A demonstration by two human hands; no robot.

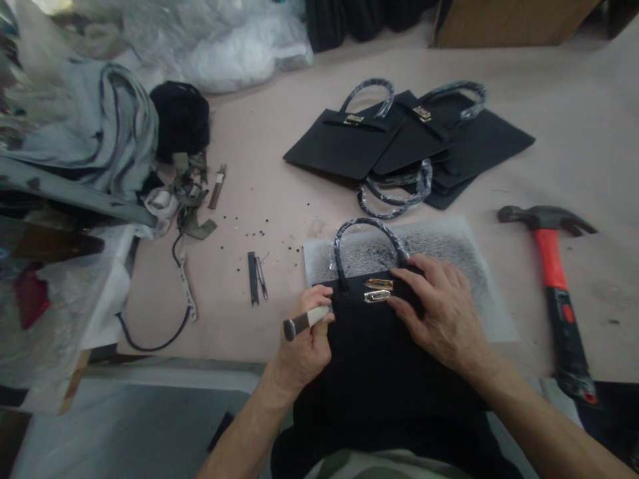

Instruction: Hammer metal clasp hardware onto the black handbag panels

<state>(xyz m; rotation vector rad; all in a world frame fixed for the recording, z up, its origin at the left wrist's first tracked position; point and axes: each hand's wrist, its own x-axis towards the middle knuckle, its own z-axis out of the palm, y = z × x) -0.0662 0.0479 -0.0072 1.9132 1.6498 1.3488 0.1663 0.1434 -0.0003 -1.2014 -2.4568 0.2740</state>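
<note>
A black handbag panel (372, 359) lies at the table's front edge, its handle (367, 223) wrapped in clear plastic. On its upper part sit a gold-coloured metal clasp piece (379, 284) and a silver-looking clasp plate (377, 297). My left hand (307, 336) is closed round a short punch-like tool (302, 324) with a dark metal end and a brown-and-white grip; its tip is hidden at the panel's left side. My right hand (444, 306) rests on the panel's right side, thumb and forefinger apart beside the clasp pieces.
A claw hammer (552, 259) lies at right. Black bag panels (344, 143) overlap at the back. Under the worked panel is a speckled white sheet (469, 266). Slim metal tools (257, 279) and small black bits lie left. Grey cloth (110, 126) is piled farther left.
</note>
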